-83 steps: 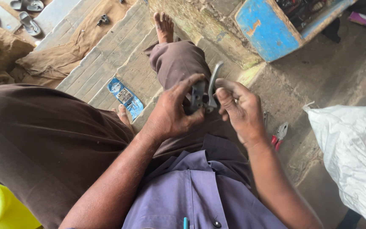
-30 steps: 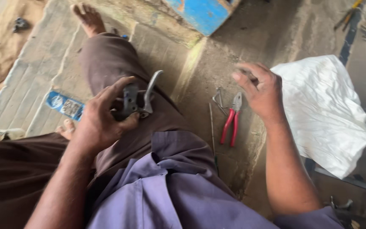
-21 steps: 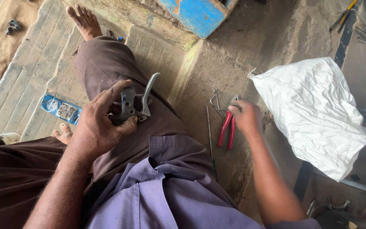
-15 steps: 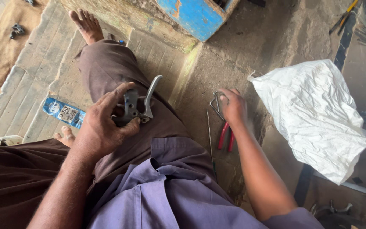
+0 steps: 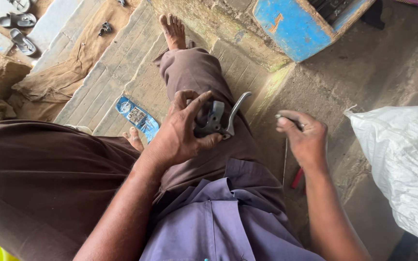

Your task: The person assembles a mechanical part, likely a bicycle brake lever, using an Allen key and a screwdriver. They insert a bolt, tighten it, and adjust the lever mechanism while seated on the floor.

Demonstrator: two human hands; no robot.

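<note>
Two bare hands mid-job: the left hand (image 5: 180,137) clamps a grey brake lever (image 5: 218,118) on the thigh, while the right hand (image 5: 303,137) pinches a thin wire (image 5: 285,154), not yet fitted.

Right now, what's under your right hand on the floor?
Under the right hand lie a thin metal rod and a red-handled tool. Only one red handle shows; the hand and forearm cover the rest.

— What is the person wearing?
— A loose purple button-front cotton shirt (image 5: 218,227) over baggy brown cloth trousers (image 5: 39,179).
— Sleeves?
— Short or rolled; both forearms are bare down to the hands.
— Shoes?
— None: the bare foot (image 5: 172,30) shows.
</note>
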